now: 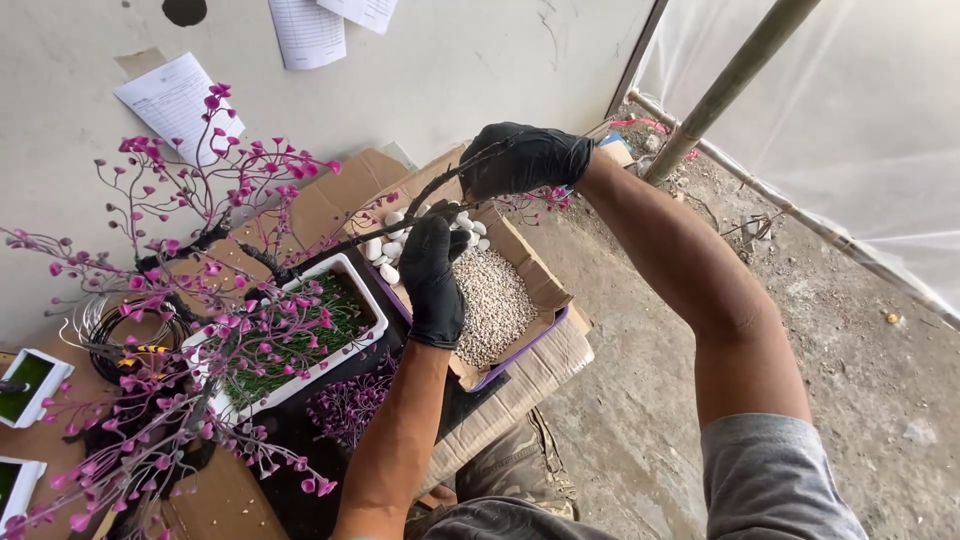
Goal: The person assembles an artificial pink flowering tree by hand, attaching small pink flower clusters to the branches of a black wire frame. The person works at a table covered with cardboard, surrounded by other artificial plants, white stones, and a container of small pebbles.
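Observation:
Both my hands wear black gloves. My left hand (pixel 433 275) grips a dark wire branch (pixel 345 243) near its middle, above a cardboard box of small pale gravel (pixel 490 300). My right hand (pixel 520 160) is closed around the far end of the same branch, which carries small pink blossoms (pixel 545 200). The branch runs from an artificial tree with pink flowers (pixel 200 290) standing in a white rectangular planter (pixel 368 305) filled with green artificial grass. Larger white pebbles (pixel 385 250) lie at the box's far end.
A coil of dark wire (pixel 125 330) lies left of the planter. Two small white trays with green inserts (pixel 30 385) sit at the far left. Flattened cardboard (pixel 530 375) covers the work surface. Papers (pixel 175 100) hang on the wall. A pole (pixel 730 85) and plastic sheeting stand right, over dirt ground.

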